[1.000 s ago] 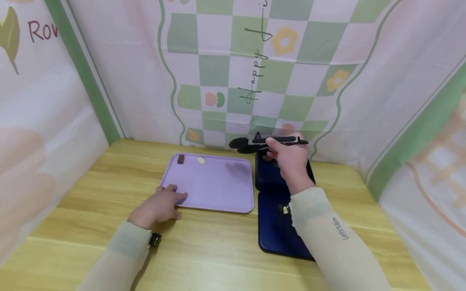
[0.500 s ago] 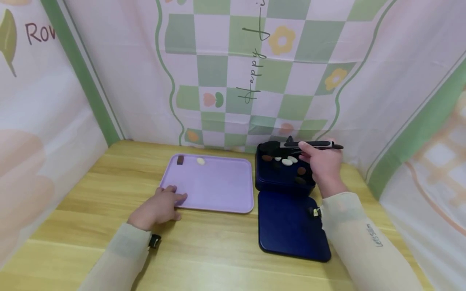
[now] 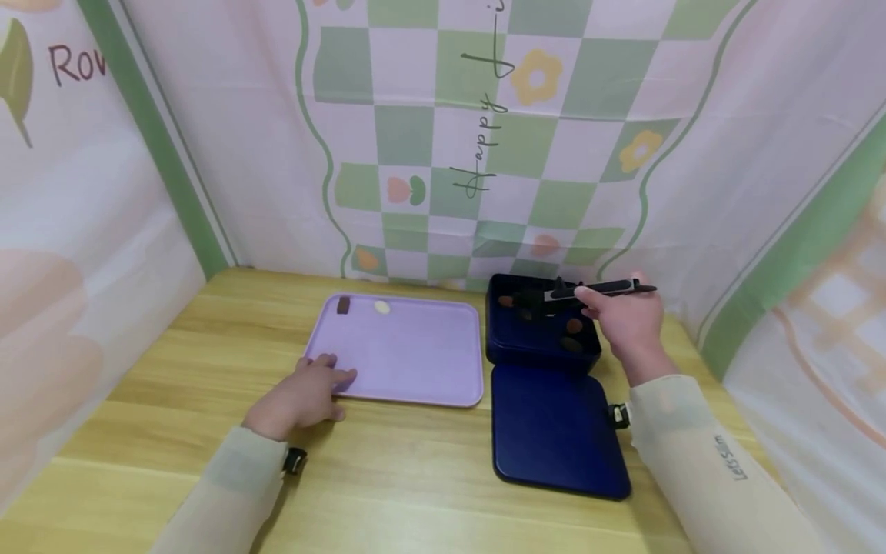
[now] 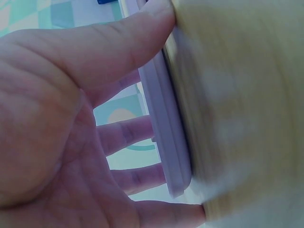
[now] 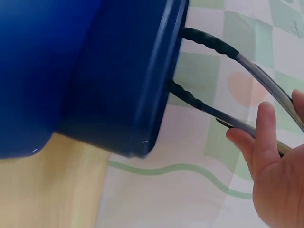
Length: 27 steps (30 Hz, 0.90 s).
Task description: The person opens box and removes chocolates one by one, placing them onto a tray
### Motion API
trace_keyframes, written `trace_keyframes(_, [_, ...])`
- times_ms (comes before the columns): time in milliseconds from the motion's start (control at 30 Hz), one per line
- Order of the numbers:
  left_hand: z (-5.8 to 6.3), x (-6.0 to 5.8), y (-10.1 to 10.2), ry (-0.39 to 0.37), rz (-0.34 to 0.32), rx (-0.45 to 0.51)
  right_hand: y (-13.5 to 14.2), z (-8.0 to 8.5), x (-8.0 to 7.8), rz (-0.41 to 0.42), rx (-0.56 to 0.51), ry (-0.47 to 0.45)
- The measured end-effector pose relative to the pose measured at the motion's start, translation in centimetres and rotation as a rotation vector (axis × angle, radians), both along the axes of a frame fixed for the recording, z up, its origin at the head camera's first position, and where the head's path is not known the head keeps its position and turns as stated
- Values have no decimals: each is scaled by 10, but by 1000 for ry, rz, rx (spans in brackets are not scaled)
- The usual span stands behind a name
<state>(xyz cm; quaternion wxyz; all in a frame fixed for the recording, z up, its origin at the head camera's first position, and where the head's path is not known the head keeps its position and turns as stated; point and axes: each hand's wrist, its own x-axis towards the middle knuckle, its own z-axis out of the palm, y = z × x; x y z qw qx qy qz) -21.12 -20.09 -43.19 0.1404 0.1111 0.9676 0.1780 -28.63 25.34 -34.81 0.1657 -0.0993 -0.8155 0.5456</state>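
My right hand (image 3: 630, 319) grips a pair of tongs (image 3: 614, 288) with silver arms and black tips. In the right wrist view the two tong arms (image 5: 261, 78) stand apart, and their tips dip behind the rim of the dark blue box (image 3: 540, 357). Inside lie brown and dark pieces, including a reddish-brown one (image 3: 574, 325); the tongs cover part of the contents. My left hand (image 3: 301, 392) rests at the front left corner of a lilac tray (image 3: 415, 358), fingers spread along its edge. On the tray are a brown rectangular piece (image 3: 343, 305) and a cream oval piece (image 3: 382, 307).
The box's blue lid (image 3: 557, 431) lies flat in front of it. Tray, box and lid sit on a wooden table (image 3: 388, 477). A patterned cloth (image 3: 408, 131) hangs right behind the tray and box.
My right hand has moved right, carrying the tongs from above the tray's back right side to over the box, then lowered them into it. My left hand has stayed on the tray.
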Motion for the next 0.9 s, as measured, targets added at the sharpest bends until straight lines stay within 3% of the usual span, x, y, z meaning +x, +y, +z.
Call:
trace_keyframes(133, [-1, 0, 0, 2, -1, 2, 3, -10, -1, 17, 119, -36])
trace_keyframes(267, [0, 0, 0, -2, -2, 8, 4, -14, -1, 33, 138, -10])
trace_keyframes(400, [1, 0, 0, -6, -4, 6, 5, -13, 3, 53, 162, 29])
trace_keyframes(567, [1, 0, 0, -9, -5, 6, 4, -11, 9, 60, 268, 55])
trace_keyframes(900, [2, 2, -1, 18, -33, 5, -6, -11, 14, 125, 344, 30])
